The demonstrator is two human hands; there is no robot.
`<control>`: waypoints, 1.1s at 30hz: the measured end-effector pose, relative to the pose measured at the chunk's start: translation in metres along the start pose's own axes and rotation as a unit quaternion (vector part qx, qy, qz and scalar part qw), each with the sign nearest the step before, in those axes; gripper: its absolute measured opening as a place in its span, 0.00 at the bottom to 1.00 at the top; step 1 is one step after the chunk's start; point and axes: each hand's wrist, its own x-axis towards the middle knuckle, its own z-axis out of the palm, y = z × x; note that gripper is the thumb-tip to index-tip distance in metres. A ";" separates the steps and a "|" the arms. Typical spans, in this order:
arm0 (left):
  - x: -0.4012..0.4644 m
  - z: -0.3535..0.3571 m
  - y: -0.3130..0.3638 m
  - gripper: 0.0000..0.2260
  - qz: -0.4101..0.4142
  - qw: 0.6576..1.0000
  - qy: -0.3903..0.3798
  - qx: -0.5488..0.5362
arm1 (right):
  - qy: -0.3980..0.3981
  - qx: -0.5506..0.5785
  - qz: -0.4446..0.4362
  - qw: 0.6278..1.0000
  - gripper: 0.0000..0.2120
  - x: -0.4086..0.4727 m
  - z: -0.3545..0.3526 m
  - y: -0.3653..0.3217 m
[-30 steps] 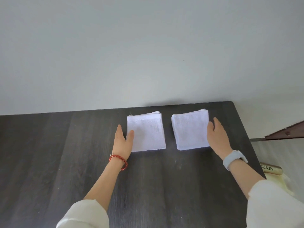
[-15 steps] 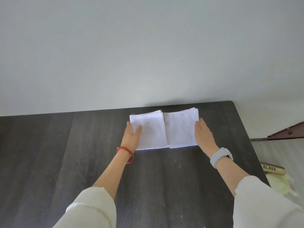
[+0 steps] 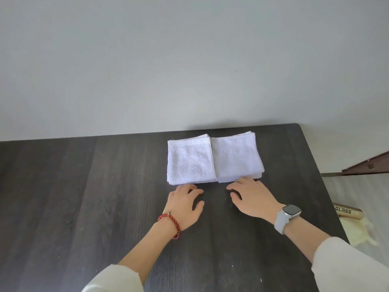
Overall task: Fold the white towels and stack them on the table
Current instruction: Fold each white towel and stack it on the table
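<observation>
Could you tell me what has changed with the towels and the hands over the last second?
The two stacks of white towels were pushed together and now sit side by side, touching. The left hand and right hand left the outer sides and now lie at the stacks' near edge, fingers loosely bent. The stacks stayed folded on the dark table.

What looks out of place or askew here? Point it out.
Little stands out. The two towel stacks sit flush side by side, but the right stack has lower layers poking out unevenly at its near right corner, while the left stack looks squarer. Both hands rest at the near edges.
</observation>
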 end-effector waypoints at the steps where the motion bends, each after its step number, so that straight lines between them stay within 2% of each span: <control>1: 0.004 0.000 0.000 0.18 -0.009 1.000 -0.005 0.007 | 0.003 0.002 0.005 1.000 0.17 0.004 0.002 0.002; 17: 0.078 -0.029 -0.002 0.17 -0.039 0.999 -0.022 0.014 | 0.023 0.033 0.023 0.999 0.15 0.060 -0.028 0.014; 20: 0.067 -0.028 0.003 0.13 -0.025 0.999 -0.024 -0.023 | 0.010 0.028 0.018 0.999 0.15 0.052 -0.027 0.012; 24: 0.061 -0.035 0.010 0.10 -0.008 0.994 -0.080 -0.076 | -0.008 0.080 0.008 0.997 0.13 0.048 -0.034 0.007; 29: 0.083 -0.049 0.014 0.14 -0.008 0.997 -0.048 -0.055 | 0.017 0.131 0.007 0.991 0.14 0.060 -0.055 -0.002; 33: 0.092 -0.057 0.019 0.13 -0.009 0.995 -0.089 -0.039 | 0.021 0.158 0.026 0.987 0.13 0.064 -0.057 -0.005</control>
